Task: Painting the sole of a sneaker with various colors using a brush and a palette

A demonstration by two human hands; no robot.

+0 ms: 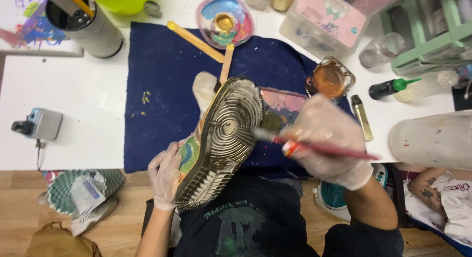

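My gloved left hand (165, 174) grips a sneaker (222, 139) by its multicoloured painted side, sole turned up toward me. The sole is ridged and smeared with whitish paint. My gloved right hand (328, 139) holds a red-handled paintbrush (314, 148), its tip touching the right edge of the sole near the middle. Both hands wear thin translucent gloves. The shoe hovers over a dark blue cloth (162, 90) spread on the white table (73, 99).
A paint-stained round palette (225, 21) and two wooden sticks (196, 41) lie on the cloth's far edge. A small dish of orange-brown paint (330, 79), a green-capped bottle (391, 87), a plastic tub (325, 21), a grey cylinder (88, 28) and a big translucent container (432, 139) surround it.
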